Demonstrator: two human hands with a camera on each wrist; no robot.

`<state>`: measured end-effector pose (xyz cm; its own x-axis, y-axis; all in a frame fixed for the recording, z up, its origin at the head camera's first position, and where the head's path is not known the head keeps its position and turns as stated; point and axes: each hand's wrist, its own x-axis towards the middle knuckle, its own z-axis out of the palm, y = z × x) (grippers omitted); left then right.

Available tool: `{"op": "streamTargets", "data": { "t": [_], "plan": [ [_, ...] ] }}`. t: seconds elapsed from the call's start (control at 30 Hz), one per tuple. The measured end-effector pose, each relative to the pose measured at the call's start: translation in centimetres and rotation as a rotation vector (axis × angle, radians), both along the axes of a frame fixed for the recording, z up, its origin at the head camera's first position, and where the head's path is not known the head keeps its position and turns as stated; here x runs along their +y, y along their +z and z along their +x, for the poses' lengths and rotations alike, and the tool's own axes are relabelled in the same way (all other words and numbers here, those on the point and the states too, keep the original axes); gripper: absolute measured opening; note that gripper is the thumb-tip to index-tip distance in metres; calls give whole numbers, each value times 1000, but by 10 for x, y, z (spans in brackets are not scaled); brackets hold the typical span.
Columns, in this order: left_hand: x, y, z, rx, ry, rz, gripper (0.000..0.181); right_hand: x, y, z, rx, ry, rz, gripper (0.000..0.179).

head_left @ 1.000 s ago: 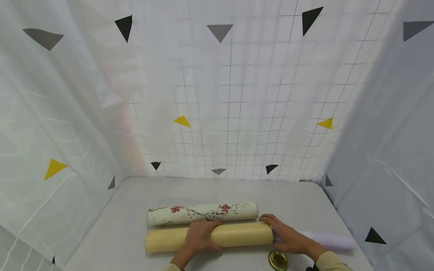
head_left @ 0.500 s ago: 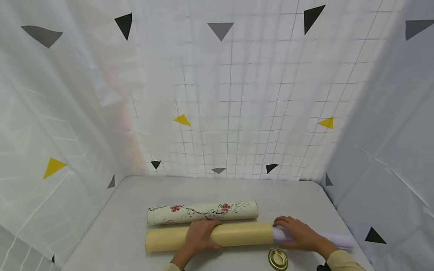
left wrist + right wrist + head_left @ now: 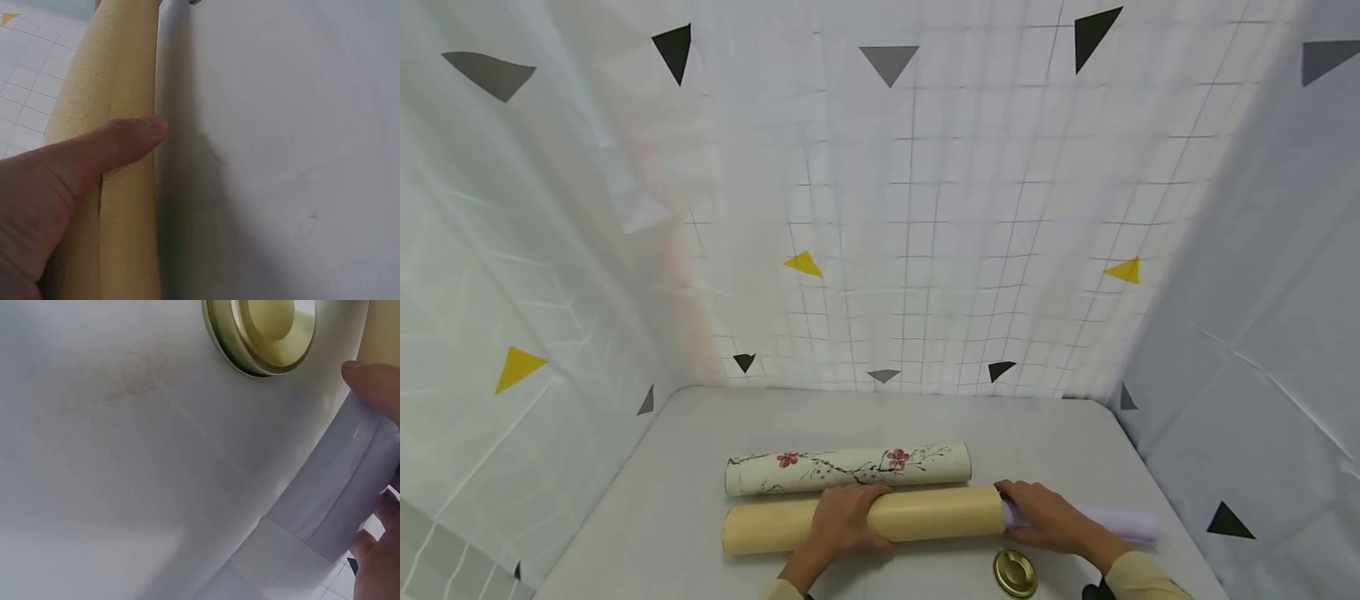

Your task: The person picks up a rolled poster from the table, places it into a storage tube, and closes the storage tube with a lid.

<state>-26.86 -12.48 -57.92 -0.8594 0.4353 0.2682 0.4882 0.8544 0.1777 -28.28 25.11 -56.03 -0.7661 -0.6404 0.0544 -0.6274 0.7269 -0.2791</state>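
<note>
- Head view: My left hand (image 3: 847, 518) grips the yellow tube (image 3: 942, 512) near its middle as the tube lies lengthwise from left to right across the surface (image 3: 692, 450). At its right end, my right hand (image 3: 1048, 518) holds the pale lilac roll (image 3: 1123, 523), which stretches away to the right on nearly the same long axis. My right hand is the nearer to the joint between the two. The gold lid (image 3: 1015, 573) lies on my side of that joint, and the flower-printed tube (image 3: 850, 468) lies just beyond the yellow one, nearly parallel.
- Left wrist view: My left thumb (image 3: 134, 134) lies across the yellow tube, crosswise to its length; my other fingers are hidden behind it.
- Right wrist view: My right thumb (image 3: 374, 386) sits where yellow meets lilac, with fingers round the roll's far side. The roll slants down and away from the joint, the gold lid apart from it. How far the roll reaches inside the tube, I cannot tell; any push or pull, I judge, hangs on keeping both axes in line.
</note>
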Motion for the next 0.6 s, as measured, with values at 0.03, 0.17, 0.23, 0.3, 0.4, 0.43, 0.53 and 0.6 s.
{"op": "streamTargets", "data": {
  "t": [0.03,0.17,0.23,0.3,0.4,0.43,0.53,0.6],
  "plan": [
    [0,1,0,-3,2,0,78,-1,2,0,-18,-9,3,67],
    [0,4,1,-6,-1,3,78,2,6,1,-30,-9,-15,72],
    [1,5,2,-4,-3,2,78,7,7,2,-11,18,-26,72],
    [0,5,3,5,-6,-1,78,11,9,2,13,38,-38,69],
    [0,5,4,11,-8,-10,77,16,9,3,20,42,-38,62],
    [0,5,4,11,-9,-10,77,17,9,3,19,37,-34,59],
    [1,5,5,9,-12,-5,78,18,6,2,16,36,-36,53],
    [1,4,5,13,-16,-4,78,16,3,2,16,43,-47,54]
  ]
}}
